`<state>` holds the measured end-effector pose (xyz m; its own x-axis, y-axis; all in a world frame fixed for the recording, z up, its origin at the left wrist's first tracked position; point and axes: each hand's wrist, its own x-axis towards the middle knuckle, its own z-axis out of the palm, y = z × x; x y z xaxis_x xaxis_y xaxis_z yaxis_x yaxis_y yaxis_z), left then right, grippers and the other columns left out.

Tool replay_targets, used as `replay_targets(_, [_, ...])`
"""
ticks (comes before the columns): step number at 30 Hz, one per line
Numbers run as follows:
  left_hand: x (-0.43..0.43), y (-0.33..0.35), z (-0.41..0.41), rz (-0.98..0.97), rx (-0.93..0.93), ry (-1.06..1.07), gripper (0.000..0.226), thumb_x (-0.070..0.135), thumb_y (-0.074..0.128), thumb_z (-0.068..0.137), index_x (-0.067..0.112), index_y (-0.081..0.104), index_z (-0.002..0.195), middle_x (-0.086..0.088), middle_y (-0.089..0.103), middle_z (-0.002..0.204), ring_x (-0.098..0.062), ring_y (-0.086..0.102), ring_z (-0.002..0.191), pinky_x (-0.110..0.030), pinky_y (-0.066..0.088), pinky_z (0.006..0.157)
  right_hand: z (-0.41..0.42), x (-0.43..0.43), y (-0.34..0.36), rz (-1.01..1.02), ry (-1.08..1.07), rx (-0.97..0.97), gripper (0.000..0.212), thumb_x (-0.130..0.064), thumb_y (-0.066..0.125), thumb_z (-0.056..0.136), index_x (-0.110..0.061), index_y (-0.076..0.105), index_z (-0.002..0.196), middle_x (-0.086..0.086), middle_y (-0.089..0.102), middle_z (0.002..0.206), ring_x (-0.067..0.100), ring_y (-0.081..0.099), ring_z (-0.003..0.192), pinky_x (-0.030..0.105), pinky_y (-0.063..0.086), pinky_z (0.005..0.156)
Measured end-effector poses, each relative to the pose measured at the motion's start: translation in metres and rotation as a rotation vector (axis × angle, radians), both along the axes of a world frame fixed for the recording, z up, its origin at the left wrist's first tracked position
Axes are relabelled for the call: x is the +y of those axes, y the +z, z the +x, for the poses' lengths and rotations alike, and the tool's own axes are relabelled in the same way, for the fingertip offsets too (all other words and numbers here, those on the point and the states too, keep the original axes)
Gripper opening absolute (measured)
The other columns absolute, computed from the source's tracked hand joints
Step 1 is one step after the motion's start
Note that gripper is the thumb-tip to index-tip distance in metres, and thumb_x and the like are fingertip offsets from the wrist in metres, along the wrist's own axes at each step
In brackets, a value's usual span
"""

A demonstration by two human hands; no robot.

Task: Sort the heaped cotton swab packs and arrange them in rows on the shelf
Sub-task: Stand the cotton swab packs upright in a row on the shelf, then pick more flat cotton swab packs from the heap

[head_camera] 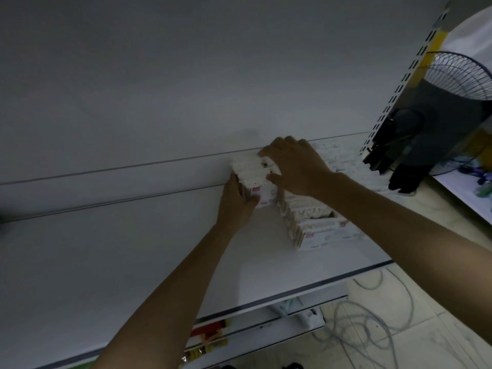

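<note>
**While both hands hold one bunch, cotton swab packs stand in rows on a white shelf**

As seen from the person's head, two bare forearms reach forward and up from the bottom edge in dim light. Below them at lower right, loose cables (372, 320) lie tangled on a pale tiled floor. A lower shelf (266, 326) there holds red and yellow goods too blurred to name.

Above that, the white shelf (133, 262) runs across the whole view. On its right part, a row of cotton swab packs (314, 222) stands upright, front to back, with white labelled cards facing the viewer and swab tips showing on top.

Just left of that row and further in, the left hand (235, 201) grips the left side of a bunch of cotton swab packs (253, 173), its thumb across the front card. The right hand (295, 166) curls over the top of the same bunch, thumb down its right side. The bunch stands on the shelf close to the back panel (186, 75).

Behind the right hand, more packs (343, 158) lie along the back of the shelf, blurred.

Farthest right, a slotted metal upright (399, 83) rises, and beyond it stands a black fan (458, 75) with a wire guard.
</note>
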<state>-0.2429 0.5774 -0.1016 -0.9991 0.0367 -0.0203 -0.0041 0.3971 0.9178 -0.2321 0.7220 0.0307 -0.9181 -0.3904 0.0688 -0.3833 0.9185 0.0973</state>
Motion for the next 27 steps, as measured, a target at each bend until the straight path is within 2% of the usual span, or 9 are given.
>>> replay_targets(2, [0.001, 0.002, 0.0, -0.051, 0.001, -0.037, 0.067, 0.01, 0.07, 0.082, 0.016, 0.041, 0.143, -0.004, 0.055, 0.136, -0.02, 0.053, 0.122, -0.013, 0.036, 0.087, 0.007, 0.014, 0.011, -0.091, -0.03, 0.002, 0.052, -0.039, 0.056, 0.091, -0.024, 0.041, 0.138, 0.006, 0.044, 0.138, 0.025, 0.039, 0.125, 0.038, 0.03, 0.101])
replay_targets(4, [0.002, 0.004, 0.0, -0.08, 0.006, -0.046, 0.064, 0.009, 0.069, 0.083, 0.012, 0.042, 0.141, -0.007, 0.055, 0.137, -0.022, 0.053, 0.124, -0.011, 0.035, 0.086, 0.015, 0.029, 0.018, -0.114, -0.042, -0.022, 0.052, -0.042, 0.056, 0.091, -0.024, 0.041, 0.138, 0.006, 0.043, 0.138, 0.025, 0.039, 0.126, 0.037, 0.03, 0.101])
replay_targets(6, [0.004, 0.009, -0.001, -0.034, -0.028, 0.019, 0.078, 0.017, 0.075, 0.079, 0.002, 0.035, 0.143, -0.012, 0.05, 0.141, -0.026, 0.049, 0.129, -0.019, 0.04, 0.096, 0.022, 0.042, 0.025, -0.123, -0.039, -0.041, 0.053, -0.042, 0.056, 0.091, -0.023, 0.04, 0.139, 0.007, 0.043, 0.138, 0.025, 0.039, 0.126, 0.037, 0.031, 0.101])
replay_targets(8, [0.003, 0.018, 0.008, -0.045, -0.095, 0.11, 0.099, 0.03, 0.077, 0.079, 0.0, 0.015, 0.151, -0.016, 0.034, 0.152, -0.027, 0.037, 0.138, -0.034, 0.036, 0.109, 0.029, 0.047, 0.029, -0.163, -0.012, -0.052, 0.055, -0.041, 0.056, 0.091, -0.022, 0.04, 0.14, 0.006, 0.043, 0.139, 0.024, 0.038, 0.126, 0.036, 0.031, 0.1])
replay_targets(12, [-0.009, 0.03, 0.051, -0.122, -0.055, 0.17, 0.096, 0.03, 0.072, 0.085, 0.01, 0.007, 0.153, -0.009, 0.016, 0.16, -0.022, 0.021, 0.145, -0.036, 0.023, 0.117, 0.047, 0.034, 0.021, -0.306, 0.093, -0.076, 0.058, -0.038, 0.059, 0.09, -0.02, 0.038, 0.141, 0.005, 0.042, 0.141, 0.024, 0.038, 0.127, 0.034, 0.03, 0.102])
replay_targets(15, [-0.022, 0.047, 0.1, -0.105, 0.024, 0.23, 0.087, 0.032, 0.069, 0.087, 0.02, 0.014, 0.153, 0.001, 0.02, 0.159, -0.014, 0.024, 0.143, -0.036, 0.023, 0.117, 0.065, 0.008, 0.015, -0.434, 0.157, -0.133, 0.066, -0.037, 0.061, 0.089, -0.021, 0.031, 0.146, 0.006, 0.031, 0.15, 0.023, 0.028, 0.137, 0.034, 0.022, 0.111])
replay_targets(19, [-0.054, 0.083, 0.179, -0.054, 0.11, 0.193, 0.061, 0.028, 0.067, 0.089, 0.031, 0.04, 0.144, 0.022, 0.036, 0.148, 0.009, 0.035, 0.132, -0.028, 0.03, 0.115, 0.103, -0.033, 0.024, -0.467, 0.278, -0.073, 0.073, -0.044, 0.056, 0.091, -0.028, 0.017, 0.15, 0.002, 0.002, 0.16, 0.018, 0.003, 0.146, 0.031, 0.0, 0.116])
replay_targets(23, [-0.095, 0.119, 0.245, -0.286, 0.229, 0.391, 0.074, 0.034, 0.065, 0.09, 0.034, 0.023, 0.151, 0.026, 0.022, 0.151, 0.006, 0.023, 0.139, -0.02, 0.023, 0.112, 0.139, -0.069, 0.041, -0.549, 0.359, -0.059, 0.074, -0.047, 0.053, 0.092, -0.031, 0.011, 0.151, 0.001, -0.002, 0.16, 0.016, -0.003, 0.147, 0.032, -0.002, 0.116])
replay_targets(27, [-0.139, 0.128, 0.278, -0.716, 0.329, 0.607, 0.082, 0.042, 0.056, 0.088, 0.022, 0.011, 0.154, 0.004, 0.01, 0.161, -0.014, 0.011, 0.148, -0.037, 0.017, 0.115, 0.165, -0.113, 0.034, -0.496, 0.398, -0.106, 0.082, -0.062, 0.042, 0.089, -0.031, -0.002, 0.151, 0.004, -0.009, 0.16, 0.019, -0.008, 0.147, 0.04, -0.002, 0.117])
